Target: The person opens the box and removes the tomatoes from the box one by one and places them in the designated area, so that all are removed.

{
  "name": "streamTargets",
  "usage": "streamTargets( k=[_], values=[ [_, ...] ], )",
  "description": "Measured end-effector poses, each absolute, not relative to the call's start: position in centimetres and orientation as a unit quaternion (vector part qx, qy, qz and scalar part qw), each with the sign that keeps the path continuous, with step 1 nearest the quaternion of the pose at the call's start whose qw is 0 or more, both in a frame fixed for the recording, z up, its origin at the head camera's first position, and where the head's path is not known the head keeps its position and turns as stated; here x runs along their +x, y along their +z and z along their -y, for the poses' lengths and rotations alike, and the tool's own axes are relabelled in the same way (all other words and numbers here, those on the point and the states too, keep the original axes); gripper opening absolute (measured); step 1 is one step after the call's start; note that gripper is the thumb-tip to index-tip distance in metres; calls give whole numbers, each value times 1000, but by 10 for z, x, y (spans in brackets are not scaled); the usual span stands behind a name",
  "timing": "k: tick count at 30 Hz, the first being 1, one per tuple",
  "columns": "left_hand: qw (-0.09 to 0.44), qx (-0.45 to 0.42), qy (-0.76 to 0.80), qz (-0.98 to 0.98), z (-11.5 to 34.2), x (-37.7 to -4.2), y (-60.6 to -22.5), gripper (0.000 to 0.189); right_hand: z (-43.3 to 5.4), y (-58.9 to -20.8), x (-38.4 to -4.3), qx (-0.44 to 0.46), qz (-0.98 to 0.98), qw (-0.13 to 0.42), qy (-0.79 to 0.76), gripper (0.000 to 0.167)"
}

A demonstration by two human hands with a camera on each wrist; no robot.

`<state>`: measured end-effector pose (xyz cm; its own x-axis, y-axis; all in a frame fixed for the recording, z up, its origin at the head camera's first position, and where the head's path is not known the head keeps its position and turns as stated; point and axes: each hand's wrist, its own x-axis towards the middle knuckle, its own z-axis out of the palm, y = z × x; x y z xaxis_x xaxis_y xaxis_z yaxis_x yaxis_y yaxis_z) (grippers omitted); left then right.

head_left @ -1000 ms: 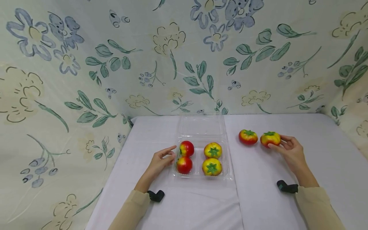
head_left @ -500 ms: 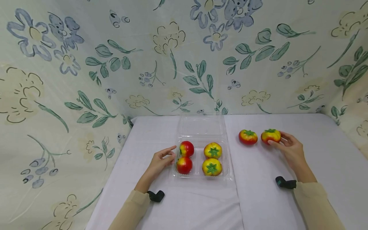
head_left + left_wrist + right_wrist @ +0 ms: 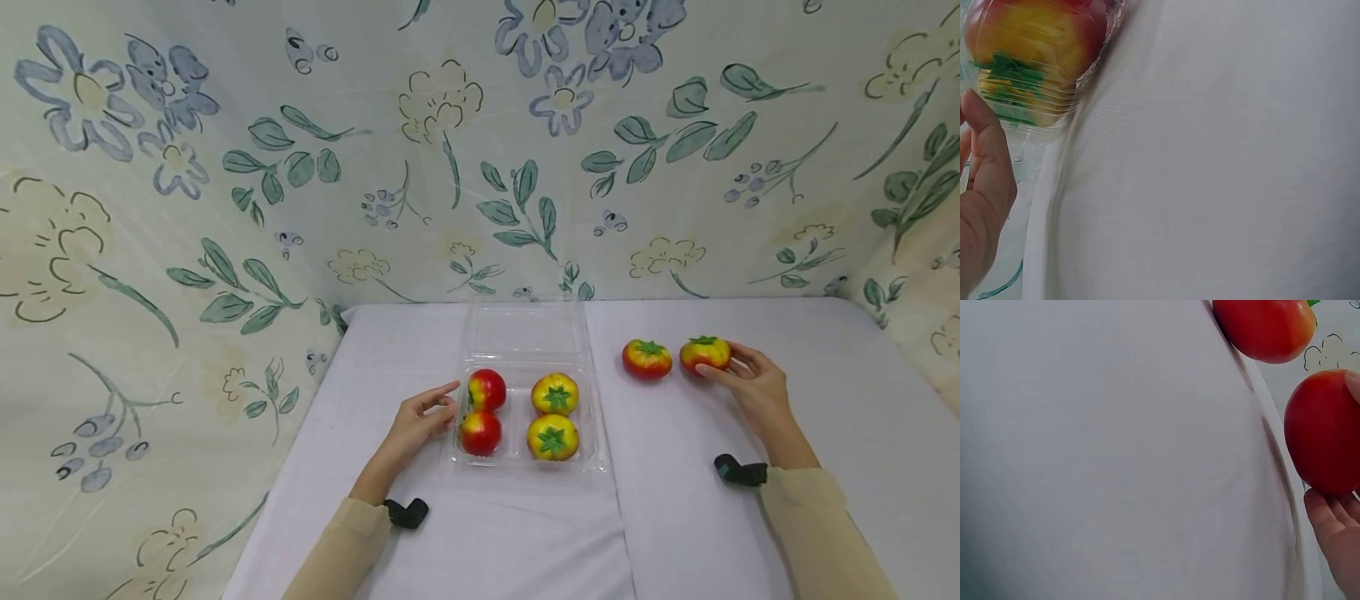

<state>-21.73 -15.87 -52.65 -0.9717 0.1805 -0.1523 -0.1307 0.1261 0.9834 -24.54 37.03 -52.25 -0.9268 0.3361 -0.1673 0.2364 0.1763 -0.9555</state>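
My right hand pinches a tomato-like fruit between thumb and fingers, with its green leafy top facing up. It is yellow above and red below; in the right wrist view, its smooth red side shows. Just left of it on the cloth sits a matching fruit. A clear plastic clamshell box stands with its lid laid back. Inside are two mostly red fruits on the left and two yellow-topped ones on the right. My left hand has its fingertips at the box's left wall, fingers loosely extended.
A white cloth covers the table, with a crease running forward right of the box. The clear lid lies toward the floral curtain behind the table. Dark wrist-camera mounts sit at both cuffs.
My right hand and forearm have shifted slightly left and away from me, and the held fruit has tipped a little, showing more red in front. The left hand and box have stayed put.
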Motion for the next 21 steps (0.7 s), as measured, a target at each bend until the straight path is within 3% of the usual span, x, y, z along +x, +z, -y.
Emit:
streamTargets(
  k=[10, 21],
  values=[
    [118, 14, 656, -745, 158, -216, -524, 43, -374, -528, -253, -205, 750, 27, 628, 100],
    [117, 18, 654, -748, 159, -216, -523, 43, -375, -530, -256, -205, 744, 30, 635, 99]
  ],
)
